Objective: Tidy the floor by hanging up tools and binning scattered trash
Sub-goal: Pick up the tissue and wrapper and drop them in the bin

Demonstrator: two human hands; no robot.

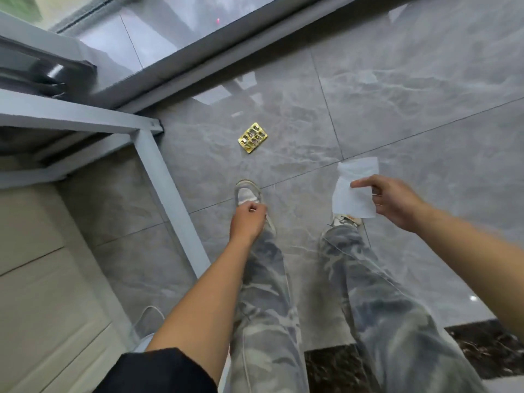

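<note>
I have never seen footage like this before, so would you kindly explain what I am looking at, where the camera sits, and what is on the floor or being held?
There is no machine here: a person wears one wide-angle camera on the head, looking down at their own arms, legs and shoes. The right hand pinches a white sheet of paper between thumb and fingers, lifted above the grey tiled floor. The left hand hangs loosely curled above the left shoe; I cannot tell whether it holds anything. Ahead of the feet, a gold blister pack lies on the tiles, not yet picked up. A pale metal frame stands at the left.
</note>
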